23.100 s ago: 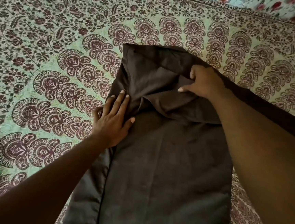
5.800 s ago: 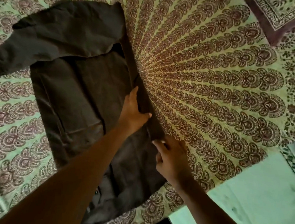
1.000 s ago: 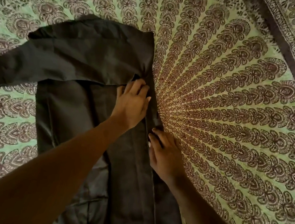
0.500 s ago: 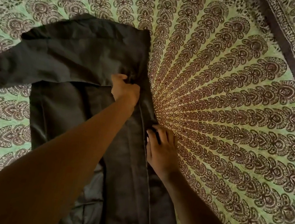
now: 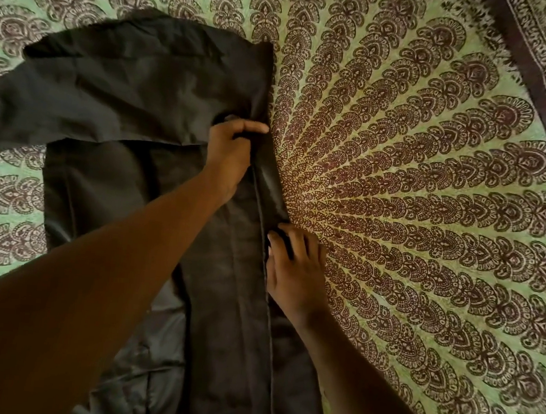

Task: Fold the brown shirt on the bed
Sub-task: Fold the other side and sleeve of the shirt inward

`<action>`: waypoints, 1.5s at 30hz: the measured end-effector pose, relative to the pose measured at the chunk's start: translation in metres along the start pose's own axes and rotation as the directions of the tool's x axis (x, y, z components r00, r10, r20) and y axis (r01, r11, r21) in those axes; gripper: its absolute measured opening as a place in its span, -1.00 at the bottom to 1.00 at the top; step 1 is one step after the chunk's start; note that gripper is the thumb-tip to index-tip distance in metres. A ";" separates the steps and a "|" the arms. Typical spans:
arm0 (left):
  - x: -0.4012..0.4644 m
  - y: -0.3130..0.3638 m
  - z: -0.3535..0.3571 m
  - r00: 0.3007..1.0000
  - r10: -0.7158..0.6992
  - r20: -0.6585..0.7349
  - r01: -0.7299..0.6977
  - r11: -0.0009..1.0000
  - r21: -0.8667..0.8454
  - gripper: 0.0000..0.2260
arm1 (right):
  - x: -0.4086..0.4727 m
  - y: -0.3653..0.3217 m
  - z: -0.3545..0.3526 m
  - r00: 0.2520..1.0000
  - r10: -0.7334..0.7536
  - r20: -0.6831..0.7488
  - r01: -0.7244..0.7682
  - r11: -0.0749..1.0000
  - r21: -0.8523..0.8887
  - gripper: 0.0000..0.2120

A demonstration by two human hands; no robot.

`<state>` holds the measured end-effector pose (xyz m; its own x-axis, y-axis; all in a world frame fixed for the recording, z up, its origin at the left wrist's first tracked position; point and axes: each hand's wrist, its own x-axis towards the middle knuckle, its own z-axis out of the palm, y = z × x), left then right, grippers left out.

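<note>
Brown shirt (image 5: 135, 102) lay spread on the patterned bedspread (image 5: 415, 186), mid-fold by my reading: 1 side panel was being turned inward. The left hand (image 5: 228, 156) pinched the cloth where the sleeve met the body, fingers curled round a bunch of it. The right hand (image 5: 295, 271) lay just below that pinch, fingers fairly straight, pressing the long edge down. Most of the shirt stretched away to the left of both hands, the sleeve slanting outward. Next, I judged, the sleeve needed drawing across onto the body.
</note>
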<state>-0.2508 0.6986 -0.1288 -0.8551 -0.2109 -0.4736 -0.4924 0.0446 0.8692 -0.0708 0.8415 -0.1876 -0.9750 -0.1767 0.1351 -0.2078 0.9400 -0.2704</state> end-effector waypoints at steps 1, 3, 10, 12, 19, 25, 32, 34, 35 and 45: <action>0.001 0.002 0.000 1.000 -0.013 0.002 0.013 1.000 -0.017 -0.56 | 0.000 0.000 0.000 1.000 0.001 0.001 -0.001 1.000 0.002 -0.70; 0.003 0.001 0.001 0.999 -0.027 0.022 0.028 0.999 -0.021 -0.60 | 0.000 0.000 0.001 1.000 0.005 -0.002 -0.005 1.000 0.002 -0.70; -0.011 -0.008 0.000 0.975 0.220 -0.021 -0.183 0.857 0.482 -0.46 | 0.001 -0.001 -0.002 0.999 -0.012 0.033 0.012 1.000 -0.007 -0.68; -0.031 -0.015 -0.001 0.944 0.292 -0.152 -0.152 0.797 0.585 -0.48 | 0.002 -0.002 -0.003 0.998 -0.009 0.059 0.010 1.000 -0.010 -0.67; -0.037 -0.060 -0.024 0.694 0.516 0.501 -0.672 0.215 0.709 -0.70 | -0.003 -0.004 -0.010 0.995 0.000 0.096 0.000 1.000 -0.007 -0.60; -0.039 -0.064 -0.037 0.689 0.320 0.650 -0.693 0.031 0.720 -0.28 | -0.034 0.006 -0.022 0.979 -0.030 0.203 0.047 0.996 -0.078 -0.50; -0.100 -0.088 -0.043 0.626 0.298 0.720 -0.746 -0.038 0.665 -0.30 | -0.092 0.023 -0.041 0.971 -0.089 0.223 0.123 0.981 -0.147 -0.50; -0.120 -0.099 -0.044 0.608 0.284 0.741 -0.762 -0.051 0.645 -0.32 | -0.117 0.025 -0.046 0.969 -0.124 0.213 0.158 0.976 -0.151 -0.52; -0.131 -0.106 -0.045 0.603 0.264 0.753 -0.770 -0.055 0.636 -0.30 | -0.130 0.025 -0.048 0.967 -0.134 0.216 0.169 0.974 -0.151 -0.52; -0.203 -0.146 -0.051 0.668 0.131 0.732 -0.735 -0.032 0.677 -0.01 | -0.221 0.007 -0.065 0.956 -0.015 0.292 0.079 0.974 -0.211 -0.44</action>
<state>0.0030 0.6854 -0.1518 -0.7549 0.5799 -0.3064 0.5348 0.8147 0.2244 0.1487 0.9058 -0.1570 -0.9524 -0.2680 -0.1453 -0.2632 0.9634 -0.0514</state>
